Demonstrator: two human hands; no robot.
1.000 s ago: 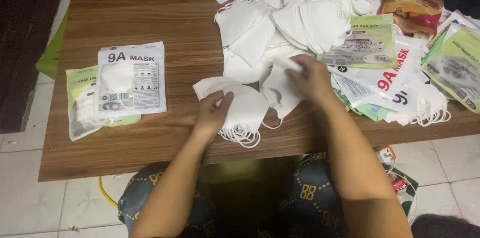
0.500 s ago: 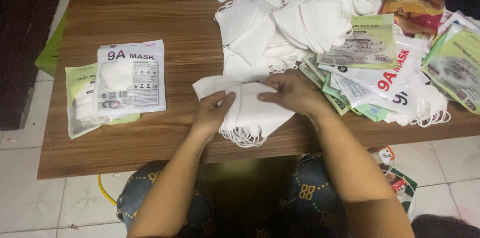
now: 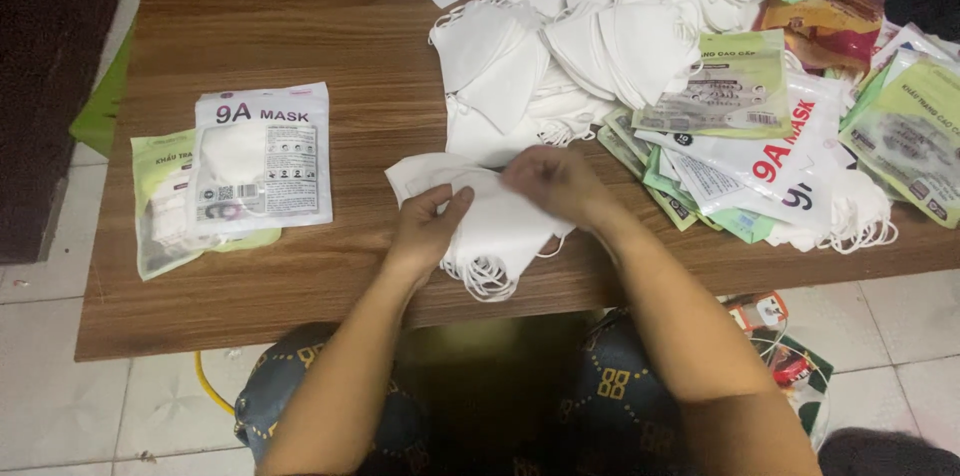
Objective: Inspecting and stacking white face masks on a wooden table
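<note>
fingers of left hand (image 3: 428, 228) and right hand (image 3: 548, 179) pinching soft white folded mask stack (image 3: 495, 226), wood-grain table (image 3: 260, 26).

Right hand (image 3: 548, 179) blurred; its fingers hide part of the mask stack (image 3: 495, 226)

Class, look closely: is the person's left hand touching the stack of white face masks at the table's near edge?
Touching. The head view shows the left hand resting on the stack of white face masks, its fingers pressed against the top mask with no gap.
</note>
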